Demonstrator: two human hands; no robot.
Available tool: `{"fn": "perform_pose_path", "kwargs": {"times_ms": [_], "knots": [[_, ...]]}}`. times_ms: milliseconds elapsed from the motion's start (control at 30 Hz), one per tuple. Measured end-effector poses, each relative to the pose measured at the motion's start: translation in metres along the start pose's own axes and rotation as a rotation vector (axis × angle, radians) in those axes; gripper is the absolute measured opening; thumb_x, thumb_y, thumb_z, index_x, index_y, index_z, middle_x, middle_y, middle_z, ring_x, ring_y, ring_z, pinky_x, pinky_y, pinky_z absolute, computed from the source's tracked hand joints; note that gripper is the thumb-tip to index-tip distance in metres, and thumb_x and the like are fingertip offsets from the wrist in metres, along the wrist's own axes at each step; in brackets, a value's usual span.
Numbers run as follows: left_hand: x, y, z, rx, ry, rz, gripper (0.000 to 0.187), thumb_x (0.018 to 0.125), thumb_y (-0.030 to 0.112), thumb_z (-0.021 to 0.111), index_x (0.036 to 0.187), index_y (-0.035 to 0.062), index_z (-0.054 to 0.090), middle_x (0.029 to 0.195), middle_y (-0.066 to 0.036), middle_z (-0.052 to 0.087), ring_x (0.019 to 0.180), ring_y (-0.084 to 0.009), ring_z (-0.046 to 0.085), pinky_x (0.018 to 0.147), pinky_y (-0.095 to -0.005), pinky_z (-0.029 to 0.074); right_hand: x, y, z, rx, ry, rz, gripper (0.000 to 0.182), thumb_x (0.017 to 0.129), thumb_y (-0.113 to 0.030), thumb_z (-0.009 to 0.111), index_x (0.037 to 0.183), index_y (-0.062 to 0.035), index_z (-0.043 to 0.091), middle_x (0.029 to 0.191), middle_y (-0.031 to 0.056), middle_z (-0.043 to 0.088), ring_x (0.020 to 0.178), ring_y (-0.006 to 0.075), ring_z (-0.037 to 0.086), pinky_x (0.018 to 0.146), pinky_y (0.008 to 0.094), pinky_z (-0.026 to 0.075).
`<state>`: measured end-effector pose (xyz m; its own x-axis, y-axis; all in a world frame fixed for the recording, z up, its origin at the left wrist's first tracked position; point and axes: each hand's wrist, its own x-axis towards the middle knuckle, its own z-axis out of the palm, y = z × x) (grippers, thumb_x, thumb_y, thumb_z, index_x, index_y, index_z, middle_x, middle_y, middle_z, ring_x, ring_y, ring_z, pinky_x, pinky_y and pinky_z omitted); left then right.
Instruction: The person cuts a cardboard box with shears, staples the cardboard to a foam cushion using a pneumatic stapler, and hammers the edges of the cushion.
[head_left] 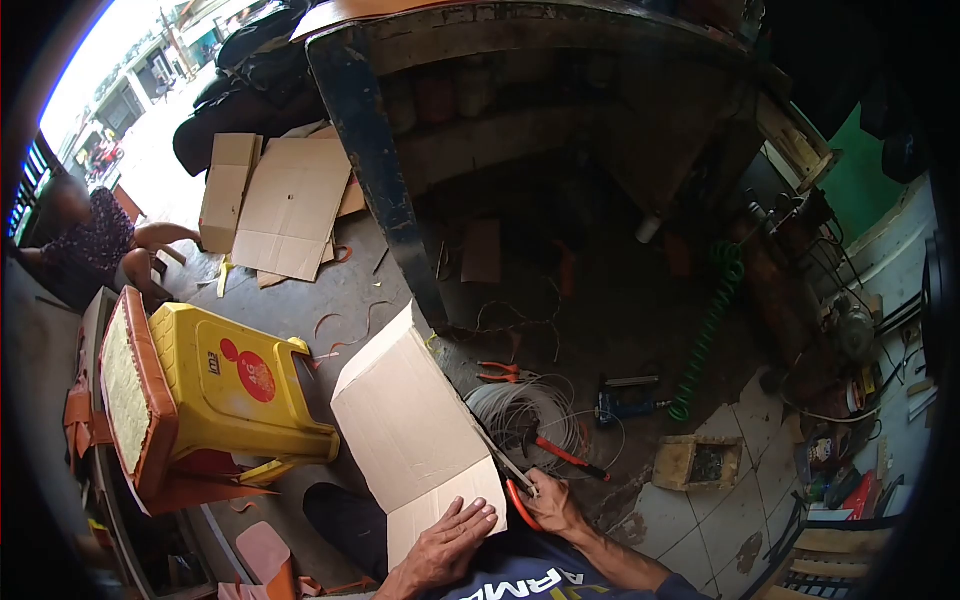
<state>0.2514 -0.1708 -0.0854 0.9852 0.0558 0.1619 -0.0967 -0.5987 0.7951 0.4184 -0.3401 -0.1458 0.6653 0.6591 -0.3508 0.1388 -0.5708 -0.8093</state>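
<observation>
A folded sheet of brown cardboard point(412, 415) rests across my lap, creased near its lower end. My left hand point(455, 538) lies flat on that lower panel with its fingers stretched out. At the sheet's right edge, my right hand point(548, 503) is closed round large scissors point(521, 506) with orange handles. Their blade runs up along the cardboard edge; whether it is cutting cannot be made out. Just beyond my right hand lie a red-and-black handled tool point(572, 458) and a coil of wire point(520, 405). Orange-handled pliers point(500, 373) sit behind the coil.
A yellow plastic stool-like bin with a padded top point(235, 375) stands at left. Flattened cardboard point(290, 205) leans near the bench leg point(375, 170). A person point(95, 235) sits far left. A blue air tool point(625, 405), green coiled hose point(708, 330) and small wooden box point(680, 462) are at right.
</observation>
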Motion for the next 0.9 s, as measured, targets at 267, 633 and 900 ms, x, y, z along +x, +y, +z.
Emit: {"fn": "perform_pose_path", "kwargs": {"times_ms": [267,633,900], "knots": [[-0.002,0.015,-0.010,-0.114,-0.069,-0.045,0.052,0.088,-0.004,0.065,0.139,0.0049,0.057,0.138,-0.013,0.062,0.135,-0.0296,0.053,0.119,-0.0510,0.034,0.018,0.006,0.000,0.066,-0.048,0.005,0.043,0.094,-0.044,0.069,0.102,-0.0022,0.063,0.084,0.0190,0.068,0.082,0.0344,0.070,0.071,0.0417,0.054],[-0.012,0.020,-0.017,-0.278,-0.163,-0.055,0.045,0.090,0.000,0.060,0.135,0.0033,0.059,0.141,-0.016,0.058,0.139,-0.0357,0.046,0.122,-0.0536,0.028,0.023,0.013,0.011,0.263,-0.160,0.083,0.038,0.095,-0.039,0.072,0.103,-0.0021,0.065,0.072,-0.0016,0.057,0.064,0.0038,0.049,0.056,0.0218,0.040],[-0.014,0.030,-0.021,-0.273,-0.190,-0.053,0.044,0.091,0.001,0.059,0.135,0.0035,0.059,0.140,-0.016,0.060,0.137,-0.0351,0.049,0.121,-0.0526,0.030,0.027,-0.029,0.003,0.218,-0.090,0.126,0.038,0.095,-0.039,0.072,0.089,-0.0028,0.064,0.072,-0.0028,0.050,0.066,0.0063,0.043,0.057,0.0253,0.038]]}}
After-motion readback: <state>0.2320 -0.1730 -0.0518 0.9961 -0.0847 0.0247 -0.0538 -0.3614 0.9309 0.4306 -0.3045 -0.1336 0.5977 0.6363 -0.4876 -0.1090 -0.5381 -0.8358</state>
